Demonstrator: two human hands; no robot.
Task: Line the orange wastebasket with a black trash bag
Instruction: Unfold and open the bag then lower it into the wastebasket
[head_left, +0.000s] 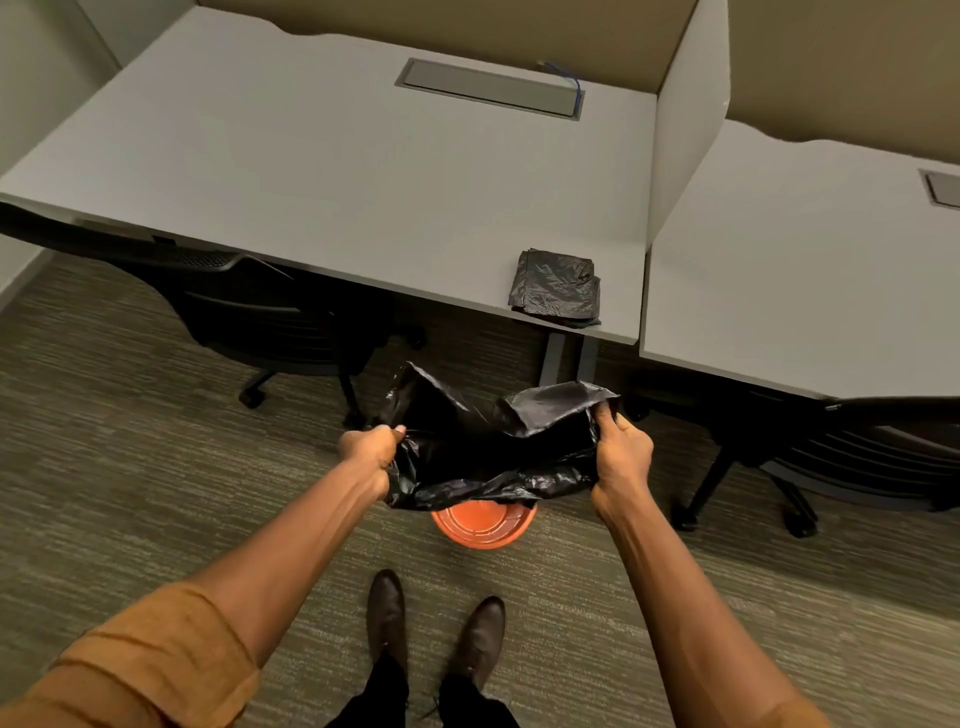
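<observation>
I hold a black trash bag (493, 447) spread open in the air between both hands. My left hand (370, 448) grips its left edge in a fist. My right hand (621, 451) pinches its right edge, fingers tucked inside the opening. Directly under the bag, the orange wastebasket (483, 526) stands on the carpet; only its near rim and part of its inside show, the rest hidden by the bag.
A folded stack of black bags (556, 288) lies near the front edge of the grey desk (311, 171). Black office chairs sit at left (260, 306) and right (831, 457). A second desk (805, 270) stands at right. My shoes (436, 629) are just behind the basket.
</observation>
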